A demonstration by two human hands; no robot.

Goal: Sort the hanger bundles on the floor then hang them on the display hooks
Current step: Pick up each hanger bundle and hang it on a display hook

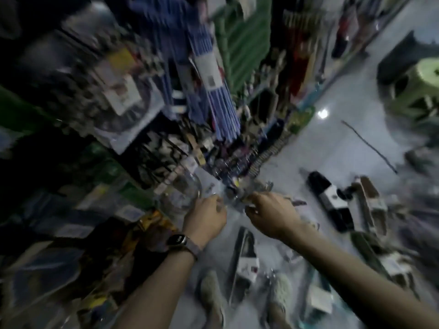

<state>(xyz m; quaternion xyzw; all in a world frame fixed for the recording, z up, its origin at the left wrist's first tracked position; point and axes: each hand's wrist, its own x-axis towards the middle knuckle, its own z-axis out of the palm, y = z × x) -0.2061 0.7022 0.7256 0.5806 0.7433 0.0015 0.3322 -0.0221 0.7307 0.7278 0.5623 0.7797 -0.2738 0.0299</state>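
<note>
At the rack (pixel 166 115), the left hand (pixel 206 214) and right hand (pixel 273 214) both close, curled, on a blurred, shiny bundle (pixel 235 198) held between them, probably to steady it for hanging. More bundles (pixel 332 203) lie on the floor (pixel 320 143) to the right.

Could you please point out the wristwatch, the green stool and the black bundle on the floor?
wristwatch (pixel 177 239): head view, on its dial.
green stool (pixel 425 72): head view, on its seat top.
black bundle (pixel 332 198): head view, on its white label.
</note>
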